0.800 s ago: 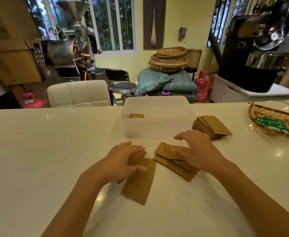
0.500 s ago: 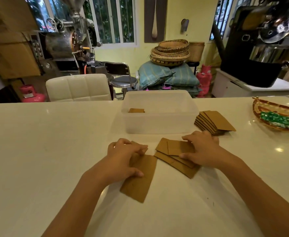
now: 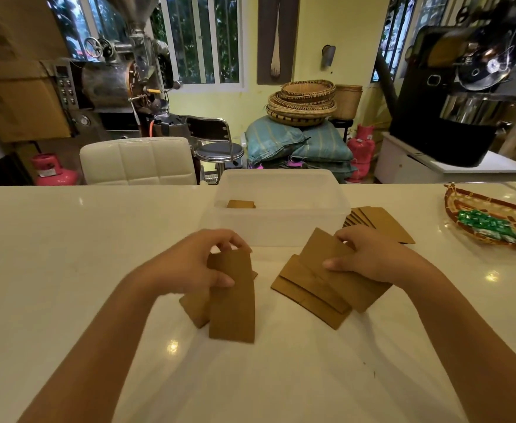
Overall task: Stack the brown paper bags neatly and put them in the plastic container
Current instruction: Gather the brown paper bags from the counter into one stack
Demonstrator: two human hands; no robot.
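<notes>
My left hand (image 3: 195, 264) grips the top end of a few brown paper bags (image 3: 232, 300), tilted up off the white counter (image 3: 67, 270). My right hand (image 3: 369, 254) holds one bag (image 3: 327, 251) raised at its far end over a small pile of bags (image 3: 308, 294) lying flat. A fanned stack of more bags (image 3: 385, 222) lies behind that hand. The translucent plastic container (image 3: 281, 224) stands just beyond both hands, with some brown bags (image 3: 240, 204) inside at its left.
A woven tray (image 3: 495, 209) with green wrapped sweets (image 3: 482, 224) sits at the counter's right edge. A white padded chair (image 3: 137, 161) stands behind the counter, with a metal stool (image 3: 217, 148), sacks and baskets further back.
My left hand has lifted its bags from flat on the counter to a tilted, upright hold. My right hand has picked up the far end of a bag from the pile.
</notes>
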